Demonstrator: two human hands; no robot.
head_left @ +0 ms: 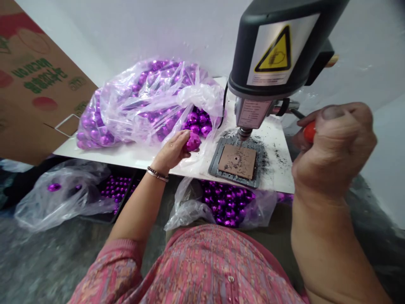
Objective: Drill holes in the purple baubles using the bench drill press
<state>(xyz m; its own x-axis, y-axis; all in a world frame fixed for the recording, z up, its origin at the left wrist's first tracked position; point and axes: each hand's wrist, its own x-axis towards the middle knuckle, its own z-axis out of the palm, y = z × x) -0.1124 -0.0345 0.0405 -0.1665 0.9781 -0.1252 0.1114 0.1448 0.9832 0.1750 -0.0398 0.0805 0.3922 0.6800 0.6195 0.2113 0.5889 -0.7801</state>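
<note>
My left hand (pixel 175 151) is closed around a shiny purple faceted ball (pixel 193 142), just in front of the opening of a clear plastic bag (pixel 142 109) full of such balls. My right hand (pixel 335 143) grips the red-knobbed lever (pixel 309 131) of a drill press (pixel 268 55). Below its chuck (pixel 244 133), a brown square block (pixel 238 161) with a small hole in its middle lies on the grey base plate (pixel 214 168). The block has no ball on it. Dark shavings cover the block and the plate around it.
The white table (pixel 126 157) has shavings scattered at its right. A cardboard box (pixel 34 84) leans in at the left. Below the table edge, an open bag of purple balls (pixel 226 204) sits before my lap, and a dark tray of purple pieces (pixel 115 188) stands at lower left.
</note>
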